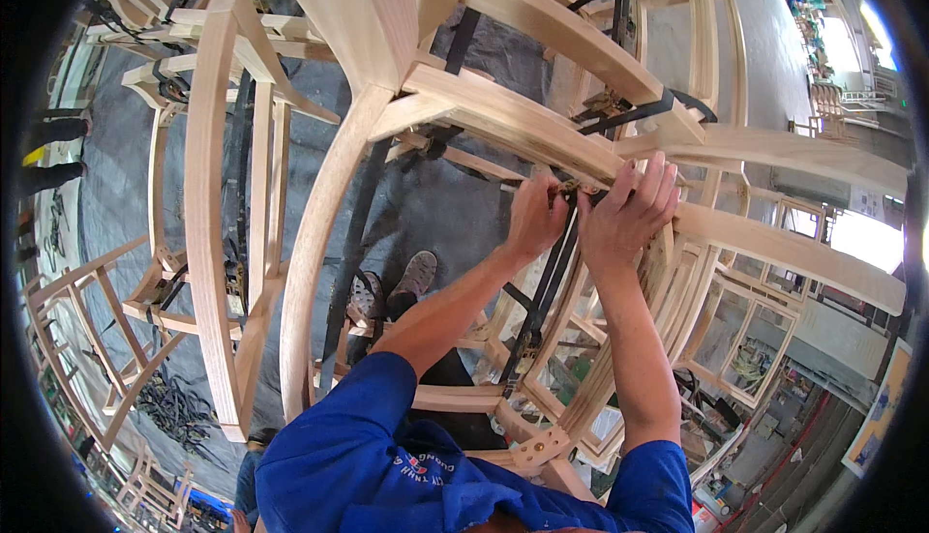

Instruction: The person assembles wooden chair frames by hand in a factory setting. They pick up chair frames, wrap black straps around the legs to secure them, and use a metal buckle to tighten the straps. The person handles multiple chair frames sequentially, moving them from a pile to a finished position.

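Observation:
Both of my hands are at a pale wooden chair frame, where a black strap [549, 291] with a small metal buckle [571, 189] runs under a wooden rail [523, 127]. My left hand [535, 219] is closed at the buckle, its fingers bent around the strap beside it. My right hand [629, 214] lies just to the right, its fingers bent over the rail's end and its thumb side near the buckle. Part of the buckle is hidden by my fingers. A second black strap [629, 114] crosses the frame above my right hand.
More wooden frames stand around, with a tall one [208, 214] on the left and window-like panels [745, 340] on the right. A heap of black straps [179, 407] lies on the grey floor cover [116, 175]. Shoes [416, 274] show beneath the frame.

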`<action>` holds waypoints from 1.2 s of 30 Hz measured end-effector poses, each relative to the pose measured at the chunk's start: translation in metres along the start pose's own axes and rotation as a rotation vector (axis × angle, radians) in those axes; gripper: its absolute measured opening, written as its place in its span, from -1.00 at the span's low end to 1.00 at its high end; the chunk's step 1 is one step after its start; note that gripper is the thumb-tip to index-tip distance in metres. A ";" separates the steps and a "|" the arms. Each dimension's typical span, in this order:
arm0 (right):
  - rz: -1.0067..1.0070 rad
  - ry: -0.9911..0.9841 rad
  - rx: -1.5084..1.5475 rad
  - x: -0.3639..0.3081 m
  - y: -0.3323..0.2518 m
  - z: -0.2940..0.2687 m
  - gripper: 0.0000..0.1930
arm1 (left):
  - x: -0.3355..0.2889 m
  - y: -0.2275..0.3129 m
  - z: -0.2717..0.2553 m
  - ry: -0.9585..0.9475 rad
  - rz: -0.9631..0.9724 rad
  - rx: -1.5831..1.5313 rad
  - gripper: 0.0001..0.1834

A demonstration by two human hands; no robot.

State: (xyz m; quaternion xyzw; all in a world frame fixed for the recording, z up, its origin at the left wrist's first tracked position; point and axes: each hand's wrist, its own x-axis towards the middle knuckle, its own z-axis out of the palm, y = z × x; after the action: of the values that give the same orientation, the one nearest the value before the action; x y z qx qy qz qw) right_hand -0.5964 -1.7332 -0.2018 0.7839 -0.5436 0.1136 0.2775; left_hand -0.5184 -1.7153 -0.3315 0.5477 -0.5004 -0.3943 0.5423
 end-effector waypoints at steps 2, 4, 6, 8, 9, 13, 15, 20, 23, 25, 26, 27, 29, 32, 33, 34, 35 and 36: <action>-0.007 0.033 -0.029 0.000 -0.004 0.006 0.06 | 0.005 -0.006 0.003 0.011 0.041 -0.059 -0.85; -0.016 0.042 -0.039 0.000 -0.006 0.006 0.05 | 0.005 -0.010 0.002 0.009 0.036 -0.107 -0.84; -0.033 0.033 -0.026 0.004 -0.009 0.002 0.05 | 0.009 -0.011 -0.005 -0.002 0.053 -0.096 -0.84; -0.034 -0.028 -0.002 -0.001 -0.004 -0.006 -0.07 | -0.001 -0.007 -0.008 -0.054 -0.005 -0.085 -0.84; -0.039 -0.053 0.011 -0.003 -0.004 -0.012 -0.14 | -0.015 0.000 -0.011 -0.093 -0.059 -0.076 -0.84; -0.083 -0.269 0.033 -0.042 -0.005 -0.070 -0.47 | -0.077 0.055 -0.025 -0.229 -0.248 -0.271 -0.83; -0.217 -0.480 0.215 -0.040 0.009 -0.099 -0.61 | -0.082 0.075 -0.033 -0.197 -0.179 -0.259 -0.82; -0.157 -0.780 0.383 0.021 0.033 -0.148 -0.66 | -0.069 0.136 -0.053 -0.203 -0.136 -0.141 -0.82; -0.153 -0.874 0.453 0.048 0.046 -0.158 -0.71 | -0.062 0.165 -0.059 -0.191 -0.147 -0.035 -0.82; -0.185 -0.881 0.497 0.060 0.055 -0.162 -0.73 | -0.056 0.184 -0.067 -0.177 -0.135 0.064 -0.84; -0.203 -0.914 0.560 0.061 0.062 -0.162 -0.72 | -0.053 0.186 -0.069 -0.221 -0.128 0.045 -0.84; -0.224 -0.947 0.622 0.056 0.070 -0.155 -0.71 | -0.051 0.187 -0.075 -0.355 -0.211 -0.006 -0.81; -0.253 -0.964 0.751 0.041 0.081 -0.144 -0.69 | -0.041 0.192 -0.092 -0.629 -0.401 -0.122 -0.74; -0.336 -0.963 0.833 0.018 0.083 -0.135 -0.66 | -0.014 0.172 -0.116 -0.760 -0.806 -0.409 -0.67; -0.349 -0.943 0.861 0.020 0.081 -0.135 -0.66 | -0.010 0.156 -0.119 -0.751 -0.932 -0.534 -0.70; -0.377 -0.920 0.894 0.026 0.073 -0.136 -0.66 | -0.012 0.142 -0.114 -0.734 -0.938 -0.535 -0.71; -0.415 -0.895 0.925 0.035 0.063 -0.138 -0.65 | -0.010 0.128 -0.103 -0.709 -0.938 -0.539 -0.72; -0.420 -0.877 0.949 0.038 0.058 -0.139 -0.64 | -0.006 0.120 -0.090 -0.699 -0.943 -0.542 -0.72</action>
State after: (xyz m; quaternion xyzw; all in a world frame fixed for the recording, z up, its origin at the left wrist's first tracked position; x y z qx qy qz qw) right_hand -0.6175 -1.7003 -0.0512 0.8833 -0.3333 -0.0450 -0.3265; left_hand -0.4459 -1.6806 -0.2045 0.3920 -0.2358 -0.8576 0.2350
